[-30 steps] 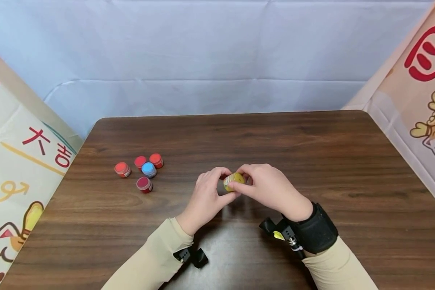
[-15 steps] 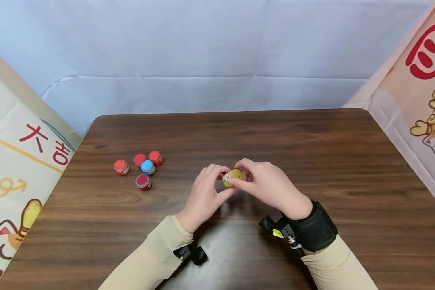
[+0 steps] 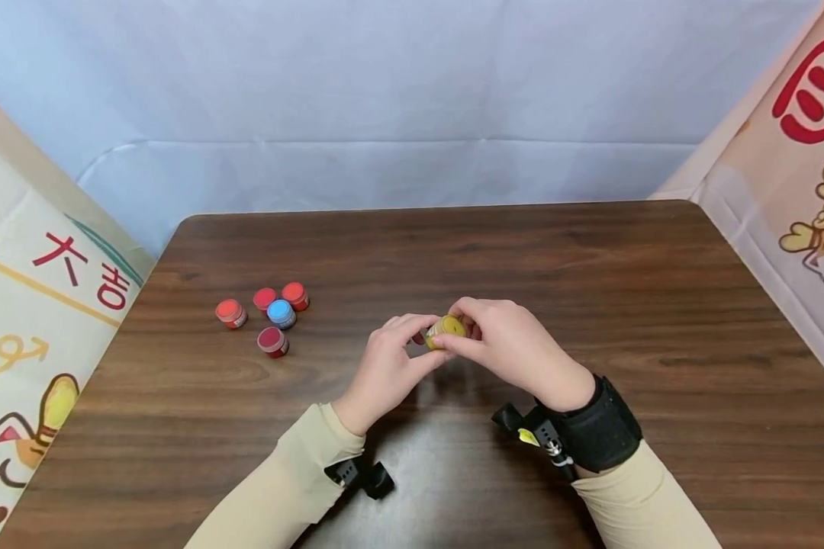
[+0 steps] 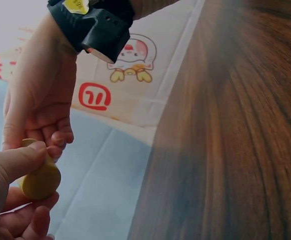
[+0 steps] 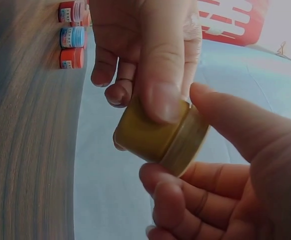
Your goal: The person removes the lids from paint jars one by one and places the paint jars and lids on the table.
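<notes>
A small yellow paint jar [image 3: 446, 330] is held between both hands above the middle of the table. My left hand [image 3: 387, 366] grips its body, the thumb pressed along the side in the right wrist view. My right hand [image 3: 508, 343] pinches the lid [image 5: 185, 145] at the other end, thumb on one side and fingers on the other. In the right wrist view the lid sits on the jar, which is tilted. The label is partly covered by fingers.
Left of the hands stand several more small jars: a dark red one [image 3: 272, 342], a blue one [image 3: 281, 313] and red ones, including the outermost red jar [image 3: 230, 313]. The wooden table [image 3: 590, 267] ends at a pale cloth backdrop [image 3: 412, 91].
The yellow jar has turned slightly in the hands, so its lid faces the head camera more. Both hands keep hold of it, and the other jars stay put.
</notes>
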Tool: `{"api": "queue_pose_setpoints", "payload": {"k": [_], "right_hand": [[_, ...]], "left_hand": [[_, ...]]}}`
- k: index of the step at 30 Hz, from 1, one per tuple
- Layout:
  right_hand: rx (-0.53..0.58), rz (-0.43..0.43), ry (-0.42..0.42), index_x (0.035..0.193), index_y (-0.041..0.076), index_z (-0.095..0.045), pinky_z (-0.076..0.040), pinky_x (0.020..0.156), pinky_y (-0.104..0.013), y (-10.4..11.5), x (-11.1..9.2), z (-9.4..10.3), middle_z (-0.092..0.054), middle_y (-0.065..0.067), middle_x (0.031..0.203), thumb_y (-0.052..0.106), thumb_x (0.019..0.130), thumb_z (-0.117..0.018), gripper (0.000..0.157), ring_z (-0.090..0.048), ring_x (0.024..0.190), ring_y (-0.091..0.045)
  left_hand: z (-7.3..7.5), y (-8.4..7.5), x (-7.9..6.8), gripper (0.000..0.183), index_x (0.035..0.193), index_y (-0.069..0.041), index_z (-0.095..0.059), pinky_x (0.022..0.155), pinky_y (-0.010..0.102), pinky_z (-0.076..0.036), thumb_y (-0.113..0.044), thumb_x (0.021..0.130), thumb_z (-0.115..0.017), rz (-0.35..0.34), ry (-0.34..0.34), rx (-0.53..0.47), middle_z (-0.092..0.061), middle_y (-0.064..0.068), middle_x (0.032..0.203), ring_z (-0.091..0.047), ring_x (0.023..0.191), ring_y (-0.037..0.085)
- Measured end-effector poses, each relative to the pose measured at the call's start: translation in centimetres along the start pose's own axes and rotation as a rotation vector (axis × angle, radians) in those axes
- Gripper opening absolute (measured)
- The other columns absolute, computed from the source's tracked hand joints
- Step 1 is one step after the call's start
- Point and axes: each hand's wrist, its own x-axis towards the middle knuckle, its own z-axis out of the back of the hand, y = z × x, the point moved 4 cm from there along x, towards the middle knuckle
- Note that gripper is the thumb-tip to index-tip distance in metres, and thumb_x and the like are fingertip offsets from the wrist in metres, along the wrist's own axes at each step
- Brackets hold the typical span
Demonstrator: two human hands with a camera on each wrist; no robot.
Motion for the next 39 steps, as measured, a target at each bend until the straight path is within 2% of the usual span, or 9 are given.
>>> {"api": "queue_pose_setpoints", "payload": {"k": [5,11,18,39], "right_hand": [[-0.012,0.009,-0.016,0.090,0.014,-0.065,-0.039,0.052,-0.026,0.09,0.02,0.28,-0.049,0.009,0.063,0.042,0.084,-0.066,0.029,-0.044,0.056,-0.006],[-0.015,0.024,-0.020,0.090,0.014,-0.065,-0.040,0.052,-0.026,0.25,0.09,0.19,-0.050,0.010,0.063,0.043,0.084,-0.066,0.029,-0.045,0.055,-0.006],[-0.043,0.025,-0.045,0.086,0.014,-0.065,-0.037,0.051,-0.025,-0.17,-0.61,0.57,-0.047,0.010,0.060,0.034,0.084,-0.069,0.021,-0.041,0.053,-0.006],[-0.013,0.063,-0.032,0.091,0.013,-0.065,-0.039,0.050,-0.025,-0.17,-0.11,0.02,-0.049,0.009,0.063,0.040,0.085,-0.066,0.028,-0.043,0.054,-0.005]], "left_hand": [[0.09,-0.09,0.24,0.033,0.107,-0.008,-0.068,0.068,0.030,-0.049,-0.018,0.077,-0.077,-0.010,0.031,-0.050,-0.066,-0.001,0.097,-0.053,0.080,0.008],[0.18,-0.04,0.16,0.032,0.107,-0.008,-0.068,0.067,0.029,-0.049,-0.016,0.077,-0.077,0.006,0.041,-0.116,-0.065,-0.003,0.095,-0.053,0.078,0.009],[-0.67,-0.21,0.42,0.032,0.110,-0.009,-0.067,0.069,0.025,-0.050,-0.018,0.080,-0.073,0.040,0.095,-0.230,-0.064,0.000,0.097,-0.054,0.074,0.010],[-0.07,0.30,0.17,0.031,0.110,-0.010,-0.067,0.068,0.025,-0.050,-0.017,0.081,-0.074,0.107,0.122,-0.216,-0.064,-0.002,0.095,-0.055,0.073,0.009]]}}
